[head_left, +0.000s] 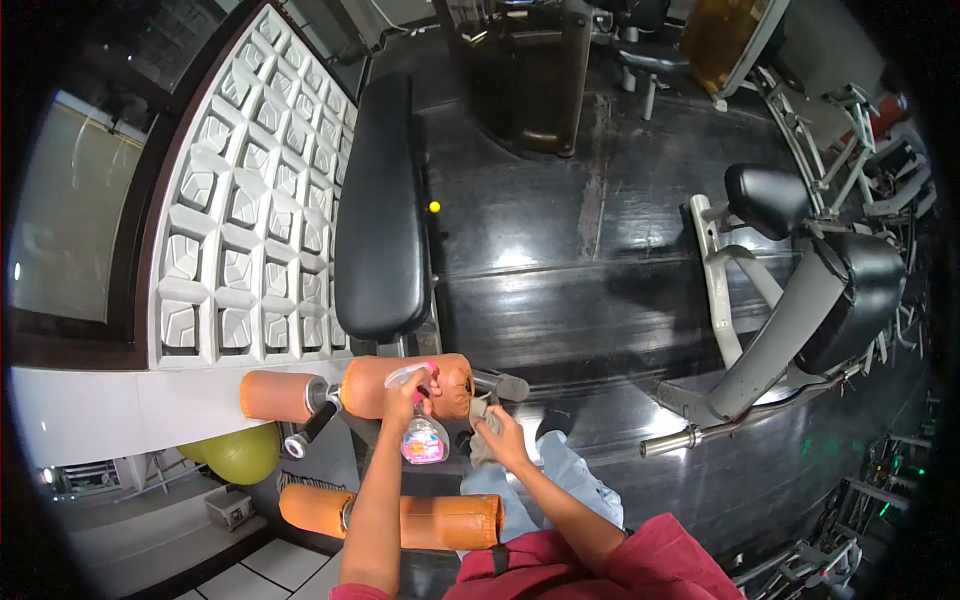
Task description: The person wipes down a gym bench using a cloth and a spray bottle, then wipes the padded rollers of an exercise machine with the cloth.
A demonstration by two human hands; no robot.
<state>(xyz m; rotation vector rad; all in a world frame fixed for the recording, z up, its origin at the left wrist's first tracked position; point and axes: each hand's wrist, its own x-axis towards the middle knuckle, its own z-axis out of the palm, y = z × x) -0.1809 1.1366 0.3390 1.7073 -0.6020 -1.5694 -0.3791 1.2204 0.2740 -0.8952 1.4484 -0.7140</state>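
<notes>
My left hand [402, 398] is closed around the neck of a clear spray bottle [425, 446] with a pink trigger and a colourful label. It is in front of an orange padded roller [377, 372] on a gym bench. My right hand [507, 445] grips a greyish-beige cloth [484, 430] close to that roller's right end; whether the cloth touches the pad cannot be made out. A second orange roller [450, 522] lies nearer to me, below my left forearm. The long black bench pad [382, 230] stretches away beyond the rollers.
A white lattice block wall [250, 200] borders the bench on the left. Another orange roller end [275, 396] and a green exercise ball [243, 455] are at the lower left. A small yellow ball [434, 207] sits beside the bench. A machine with black pads [768, 200] stands at right.
</notes>
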